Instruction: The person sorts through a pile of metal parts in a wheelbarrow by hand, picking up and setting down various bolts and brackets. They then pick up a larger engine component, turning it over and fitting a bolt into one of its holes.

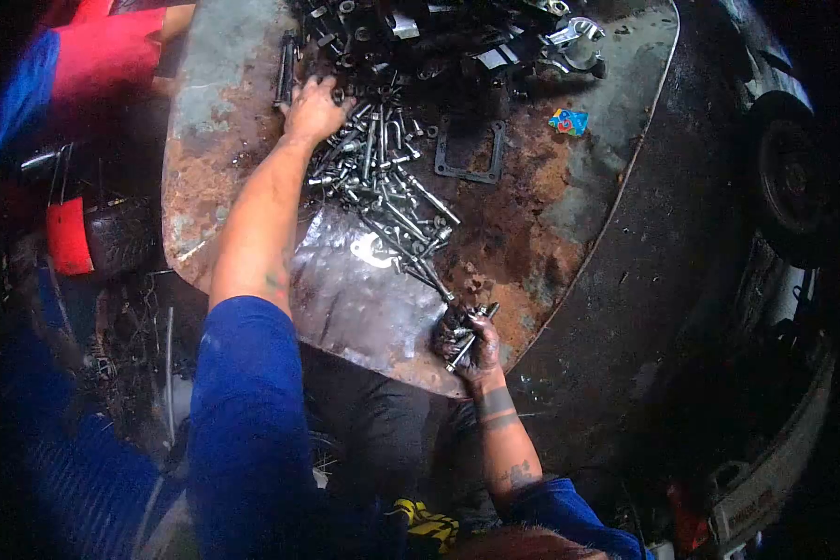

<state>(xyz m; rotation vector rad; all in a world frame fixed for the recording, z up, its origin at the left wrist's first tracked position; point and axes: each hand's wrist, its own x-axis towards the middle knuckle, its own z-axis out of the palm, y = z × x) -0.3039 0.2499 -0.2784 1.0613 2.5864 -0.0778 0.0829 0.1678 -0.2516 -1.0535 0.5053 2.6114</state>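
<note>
Step in hand, as I judge it: sorting fasteners from a loose heap. I see the left hand stretched to the upper centre-left of the frame, resting palm-down on the top edge of the bolt pile. Its fingers are curled over the hardware; I cannot tell whether they have closed on any one piece. The right hand sits at the lower centre, at the near edge of the worktop, with the grip closed around a bundle of bolts whose shanks project up and to the right of the fist.

Position of the work relative to the grip:
- The bolt pile runs as a diagonal band from the left hand down toward the right hand; its lower tail ends just above the right fist.
- A crumpled metal sheet lies under the lower part of the band, left of the right hand.
- A flat rectangular gasket lies just right of the pile.
- Darker parts crowd the top of the frame, beyond the left hand.

Next move, in my judgement, calls for a fingertip pinch on a single bolt at the pile's upper edge without dragging neighbours, while the right grip keeps its bundle tight.
</note>
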